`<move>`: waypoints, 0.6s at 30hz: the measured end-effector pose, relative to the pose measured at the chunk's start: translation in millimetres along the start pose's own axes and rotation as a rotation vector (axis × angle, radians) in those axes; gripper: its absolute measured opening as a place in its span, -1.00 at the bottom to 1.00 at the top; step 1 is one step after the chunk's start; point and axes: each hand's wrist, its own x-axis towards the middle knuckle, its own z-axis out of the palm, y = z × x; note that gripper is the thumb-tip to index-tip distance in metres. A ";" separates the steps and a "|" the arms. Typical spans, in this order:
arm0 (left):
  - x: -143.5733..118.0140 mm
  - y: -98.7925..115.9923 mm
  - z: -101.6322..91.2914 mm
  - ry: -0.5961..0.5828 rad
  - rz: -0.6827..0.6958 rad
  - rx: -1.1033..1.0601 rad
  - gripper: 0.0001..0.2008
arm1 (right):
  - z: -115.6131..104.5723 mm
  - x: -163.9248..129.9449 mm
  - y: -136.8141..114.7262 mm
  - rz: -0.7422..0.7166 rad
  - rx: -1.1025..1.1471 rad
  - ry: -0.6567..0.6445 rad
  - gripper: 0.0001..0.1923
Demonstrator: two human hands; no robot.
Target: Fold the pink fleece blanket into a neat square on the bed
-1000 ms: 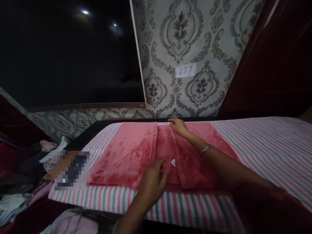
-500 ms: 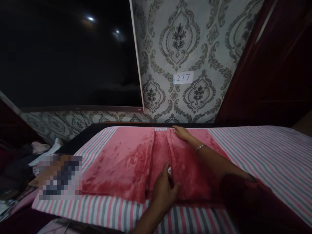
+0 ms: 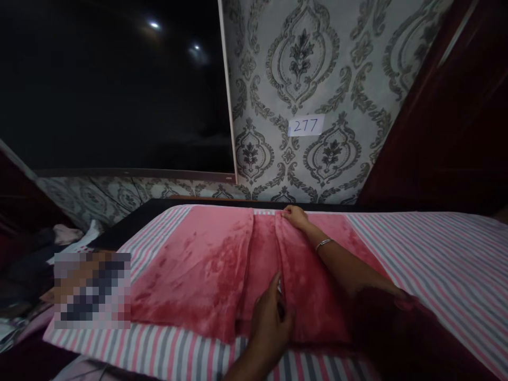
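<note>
Blanket (image 3: 198, 264) lies on the bed (image 3: 436, 254), across its left half, reaching from the far edge to near the front edge. Right hand (image 3: 296, 217) on the blanket's fold at the bed's far edge. Left hand (image 3: 272, 323) on the same fold near the front edge. Wall (image 3: 337, 79) behind the bed, paper label (image 3: 306, 125) on it above the right hand. Screen (image 3: 111, 90) left of the label. Clothes pile (image 3: 59, 243) off the bed's left edge.
</note>
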 end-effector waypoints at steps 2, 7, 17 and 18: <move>-2.4 -0.8 2.9 0.027 0.003 -0.041 -0.28 | -1.7 2.1 -0.9 -0.004 0.019 0.032 -0.79; -6.0 1.3 -1.2 0.080 0.042 -0.092 -0.34 | -7.3 13.5 -12.3 -0.036 0.044 0.084 -0.77; -14.4 1.5 -30.2 0.050 0.180 0.542 -0.38 | 19.5 0.6 -25.4 -0.026 -0.079 0.018 -0.71; -13.4 9.1 -32.1 0.064 0.206 0.589 -0.42 | 16.4 -0.4 -25.9 -0.045 -0.089 0.013 -0.69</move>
